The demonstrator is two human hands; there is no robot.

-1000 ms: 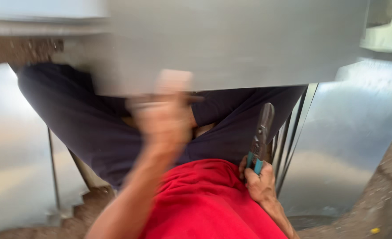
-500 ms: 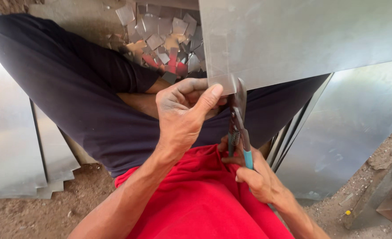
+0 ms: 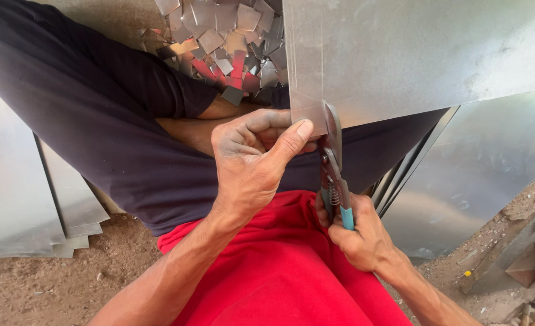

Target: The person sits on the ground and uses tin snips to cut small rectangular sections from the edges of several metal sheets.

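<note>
Compared with half a second ago, the view has steadied and moved in closer: the left hand (image 3: 255,160) now pinches the lower left corner of the galvanised metal sheet (image 3: 412,54) between thumb and curled fingers, where a moment back it was only settling onto that edge. The right hand (image 3: 358,232) is clenched around the teal-gripped handles of the tin snips (image 3: 334,169), whose blades now bite into the sheet's bottom edge just beside the thumb; a second ago the snips hung away from the metal. By the look of it, a cut at that corner is under way, with a small tab of metal held ready to come loose. The sheet rests across the person's lap, over dark trousers (image 3: 98,121) and a red shirt (image 3: 279,271). Beyond the knees lies a heap of small square metal offcuts (image 3: 225,36). More flat sheets (image 3: 19,199) lean at both sides, on bare dusty earth (image 3: 50,284), with scrap pieces at the right.
</note>
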